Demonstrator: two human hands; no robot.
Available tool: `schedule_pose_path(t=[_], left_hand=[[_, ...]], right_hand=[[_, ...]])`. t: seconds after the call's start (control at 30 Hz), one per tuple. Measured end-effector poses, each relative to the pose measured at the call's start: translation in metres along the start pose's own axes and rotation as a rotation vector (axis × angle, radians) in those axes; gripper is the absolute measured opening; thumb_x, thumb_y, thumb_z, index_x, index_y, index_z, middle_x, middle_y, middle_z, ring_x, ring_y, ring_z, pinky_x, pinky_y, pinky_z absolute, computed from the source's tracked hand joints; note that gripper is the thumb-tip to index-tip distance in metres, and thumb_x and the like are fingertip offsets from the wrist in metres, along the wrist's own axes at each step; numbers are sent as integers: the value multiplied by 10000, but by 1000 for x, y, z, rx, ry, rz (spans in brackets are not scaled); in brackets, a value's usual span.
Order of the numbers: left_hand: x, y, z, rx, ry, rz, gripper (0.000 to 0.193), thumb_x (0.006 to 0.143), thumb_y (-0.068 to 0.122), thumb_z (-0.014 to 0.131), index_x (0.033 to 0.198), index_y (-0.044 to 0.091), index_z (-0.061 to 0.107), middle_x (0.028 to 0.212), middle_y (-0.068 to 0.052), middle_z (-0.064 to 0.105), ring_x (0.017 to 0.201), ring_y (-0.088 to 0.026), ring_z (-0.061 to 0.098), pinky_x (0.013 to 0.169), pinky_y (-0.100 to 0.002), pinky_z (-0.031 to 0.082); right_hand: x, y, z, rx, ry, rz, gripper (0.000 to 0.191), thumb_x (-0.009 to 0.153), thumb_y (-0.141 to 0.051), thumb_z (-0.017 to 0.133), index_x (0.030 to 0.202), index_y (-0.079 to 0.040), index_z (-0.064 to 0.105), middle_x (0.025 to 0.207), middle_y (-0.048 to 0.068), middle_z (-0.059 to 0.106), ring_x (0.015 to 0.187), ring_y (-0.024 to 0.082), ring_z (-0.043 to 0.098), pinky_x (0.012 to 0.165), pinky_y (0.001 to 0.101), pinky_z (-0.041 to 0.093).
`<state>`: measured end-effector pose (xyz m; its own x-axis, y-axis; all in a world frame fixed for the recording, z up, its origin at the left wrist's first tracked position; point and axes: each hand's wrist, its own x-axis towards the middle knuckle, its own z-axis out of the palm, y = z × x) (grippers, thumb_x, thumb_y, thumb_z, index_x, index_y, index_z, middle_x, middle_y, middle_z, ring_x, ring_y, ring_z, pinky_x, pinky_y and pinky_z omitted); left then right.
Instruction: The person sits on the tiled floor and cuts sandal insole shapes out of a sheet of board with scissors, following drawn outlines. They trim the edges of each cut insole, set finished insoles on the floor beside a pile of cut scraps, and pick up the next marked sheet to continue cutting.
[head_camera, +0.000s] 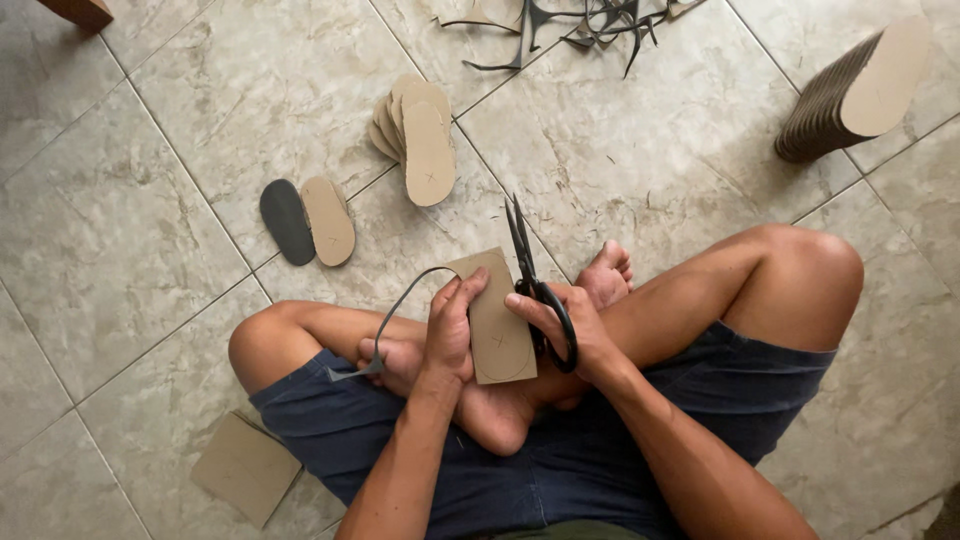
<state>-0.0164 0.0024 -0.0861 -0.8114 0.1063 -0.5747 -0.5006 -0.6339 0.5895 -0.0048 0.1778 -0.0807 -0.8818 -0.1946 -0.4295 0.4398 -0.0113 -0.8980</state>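
While the person sits cross-legged on the tiled floor (150, 230), the left hand (450, 330) grips a tan cardboard sheet (497, 320) at centre frame, fingers curled over its left edge. A thin dark offcut strip (390, 320) curls away from that edge toward the lower left. The right hand (575, 335) has its fingers through the handles of black scissors (530, 280), whose blades point up the frame and look nearly closed, though that is hard to judge. Cut sole shapes (420, 140) are stacked above, two single soles (308, 220) lie left of centre, and a tall sole stack (850, 95) leans at upper right.
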Motion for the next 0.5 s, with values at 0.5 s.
schedule_pose_path(t=[0.5], left_hand=[[0, -1, 5, -25, -15, 13, 165, 964, 204, 680, 969, 41, 654, 860, -70, 696, 724, -154, 675, 649, -300, 578]], right_hand=[[0, -8, 3, -85, 11, 12, 304, 930, -298, 715, 955, 4, 733, 806, 66, 745, 741, 118, 668, 646, 292, 536]])
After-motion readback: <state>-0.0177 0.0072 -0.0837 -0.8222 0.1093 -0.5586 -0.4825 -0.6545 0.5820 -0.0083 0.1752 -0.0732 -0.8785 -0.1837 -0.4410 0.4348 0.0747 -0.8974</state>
